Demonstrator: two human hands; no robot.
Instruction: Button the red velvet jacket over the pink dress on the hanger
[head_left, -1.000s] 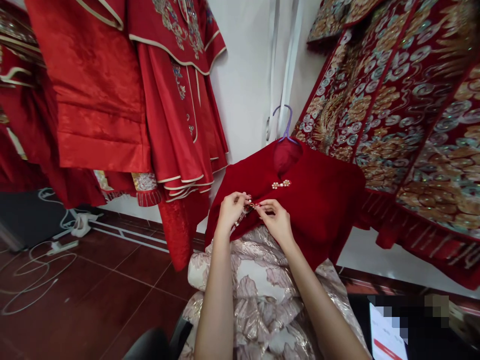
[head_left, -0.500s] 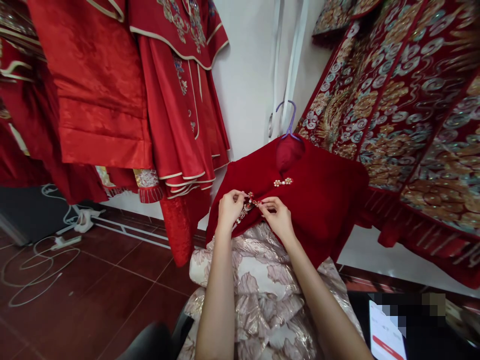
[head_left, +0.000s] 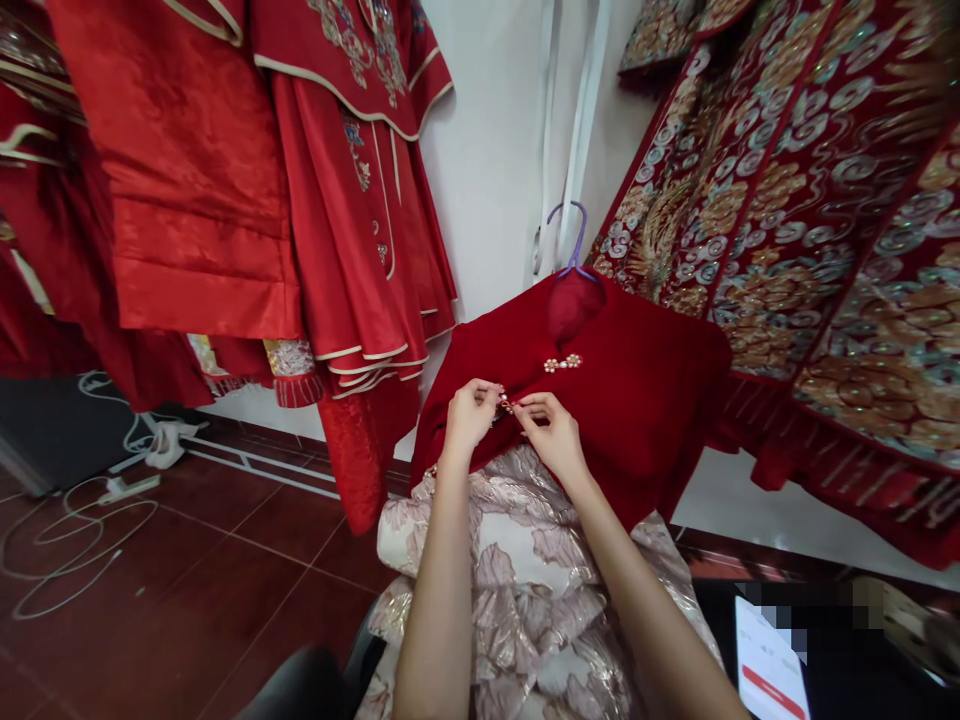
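A dark red velvet jacket point(head_left: 637, 400) hangs on a purple hanger point(head_left: 571, 240) in front of me, over a pink and silver brocade skirt point(head_left: 517, 590). A pearl clasp point(head_left: 562, 363) near its collar is fastened. Lower down, my left hand point(head_left: 469, 418) and my right hand point(head_left: 551, 435) meet at a second beaded clasp point(head_left: 506, 405). Both hands pinch that clasp and the jacket edges, fingers closed tight around it.
Red satin garments point(head_left: 225, 180) hang at the left. Heavily embroidered red and gold robes point(head_left: 810, 220) hang at the right. White cables and a power strip point(head_left: 120, 485) lie on the dark red tile floor. A phone point(head_left: 772, 670) rests at the lower right.
My hands have stayed at the lower clasp, with the fingers drawn closer together over it. The view has shifted only slightly.
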